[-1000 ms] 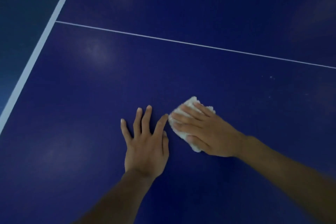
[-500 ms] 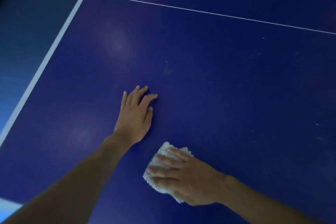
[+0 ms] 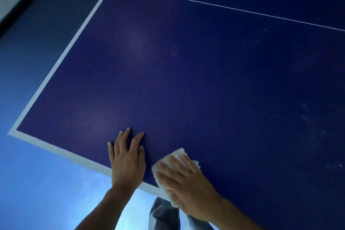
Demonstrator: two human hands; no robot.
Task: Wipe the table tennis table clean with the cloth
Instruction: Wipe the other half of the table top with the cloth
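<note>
At seven o'clock we see the corner of the desk [image 3: 205, 80] with its white border [image 3: 56, 70]. At six the left hand [image 3: 127, 162] lies flat by the near edge, fingers [image 3: 137, 139] straight, spread and holding nothing. Just beside it at five o'clock, the right hand [image 3: 188, 186] presses the white cloth [image 3: 179, 154] onto the desk with fingers laid flat over it, the cloth's near end reaching over the border, and pale specks [image 3: 334, 167] dot the surface toward three.
</note>
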